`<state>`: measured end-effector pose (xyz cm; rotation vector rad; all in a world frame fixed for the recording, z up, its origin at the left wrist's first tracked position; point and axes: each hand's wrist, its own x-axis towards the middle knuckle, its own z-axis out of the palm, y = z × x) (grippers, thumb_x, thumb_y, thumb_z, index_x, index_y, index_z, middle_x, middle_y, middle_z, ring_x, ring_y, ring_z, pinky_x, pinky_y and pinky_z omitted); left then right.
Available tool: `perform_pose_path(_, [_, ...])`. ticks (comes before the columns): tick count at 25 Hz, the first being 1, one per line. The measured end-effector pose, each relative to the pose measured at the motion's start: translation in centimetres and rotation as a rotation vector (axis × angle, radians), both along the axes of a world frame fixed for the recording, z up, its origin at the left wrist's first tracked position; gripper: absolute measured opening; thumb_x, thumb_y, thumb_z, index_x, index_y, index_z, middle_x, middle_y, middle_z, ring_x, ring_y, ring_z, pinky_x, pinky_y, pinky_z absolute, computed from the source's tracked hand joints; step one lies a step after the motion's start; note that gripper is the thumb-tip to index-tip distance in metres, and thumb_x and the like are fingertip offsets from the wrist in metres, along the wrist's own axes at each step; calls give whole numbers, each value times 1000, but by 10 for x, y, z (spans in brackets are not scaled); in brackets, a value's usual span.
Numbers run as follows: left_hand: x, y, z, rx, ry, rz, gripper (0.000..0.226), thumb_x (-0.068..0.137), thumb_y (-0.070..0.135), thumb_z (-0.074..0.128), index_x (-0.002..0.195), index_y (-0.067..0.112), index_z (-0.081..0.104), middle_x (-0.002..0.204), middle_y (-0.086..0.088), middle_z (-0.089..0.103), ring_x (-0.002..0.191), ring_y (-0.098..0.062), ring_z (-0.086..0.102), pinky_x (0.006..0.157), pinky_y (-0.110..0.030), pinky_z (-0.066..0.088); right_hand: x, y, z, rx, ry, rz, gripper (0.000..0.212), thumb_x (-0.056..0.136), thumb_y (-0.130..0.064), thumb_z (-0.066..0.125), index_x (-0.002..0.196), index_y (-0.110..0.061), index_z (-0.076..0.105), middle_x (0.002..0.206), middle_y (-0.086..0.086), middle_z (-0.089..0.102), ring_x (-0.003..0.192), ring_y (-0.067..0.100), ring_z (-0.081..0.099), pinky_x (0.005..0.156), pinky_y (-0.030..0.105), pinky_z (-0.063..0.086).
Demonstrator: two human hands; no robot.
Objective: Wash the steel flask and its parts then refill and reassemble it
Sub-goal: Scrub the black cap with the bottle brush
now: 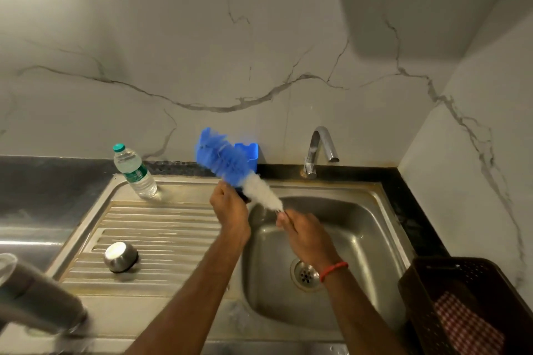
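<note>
The right hand (302, 235) has its grip pinched on the thin wire end of a brush (230, 161). The brush has blue and white bristles and points up and to the left, above the far edge of the sink (360, 239). The left hand (229, 207) has its grip curled round a small dark thing (244, 196) that touches the white bristles. It is too hidden to tell what it is. A red thread (333, 269) goes round the right wrist.

The steel flask (34, 294) is at the near left on the surface, tilted and blurry. Its round steel cap (121, 256) sits on the ribbed draining board (161, 228). A water bottle (134, 171) stands at the far left corner of the board. The tap (318, 150) is behind the sink, with a blue holder (250, 153) on the wall to its left. A brown basket (427, 291) with a checked cloth (467, 326) is at the near right.
</note>
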<state>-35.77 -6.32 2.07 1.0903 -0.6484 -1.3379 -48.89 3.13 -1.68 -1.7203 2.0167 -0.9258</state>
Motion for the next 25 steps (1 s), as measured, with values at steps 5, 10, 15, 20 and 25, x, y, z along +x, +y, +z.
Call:
perform_pose_path(5, [9,-15,8,10,120,45,27,108,30,48,105,11,68,88,-2,70,82,-19,69,68,-30,58,-12,33,-39,37,-78,-32,54,94,-71,27,84,-31,62,75,1,66,68,14,61,67,45,52])
perform_pose_path(10, [-10,0,7,-66,-87,30,28,107,26,49,87,15,65,78,-4,63,70,-17,61,57,-29,51,-5,-6,4,9,-27,-43,37,105,-43,39,94,-21,66,76,-1,67,65,15,61,60,39,49])
perform_pose_path(15, [4,-13,11,-17,1,76,25,107,22,48,92,15,67,81,0,68,75,-15,67,64,-33,57,-9,25,-39,27,-79,-48,56,95,-67,28,88,-25,63,66,-4,59,55,7,52,55,38,47])
perform_pose_path(20, [-13,1,7,-58,-88,38,27,106,17,50,84,14,66,72,1,63,66,-11,62,59,-30,53,-1,-3,-12,10,-57,-29,39,103,-51,35,88,-25,60,63,-2,57,51,8,50,50,32,41])
perform_pose_path(25, [2,-9,7,-45,71,30,23,107,20,49,95,15,68,85,-3,68,77,-17,68,63,-28,57,-10,23,-35,69,-88,-26,31,102,-46,41,85,-30,61,68,-2,62,61,12,57,62,43,50])
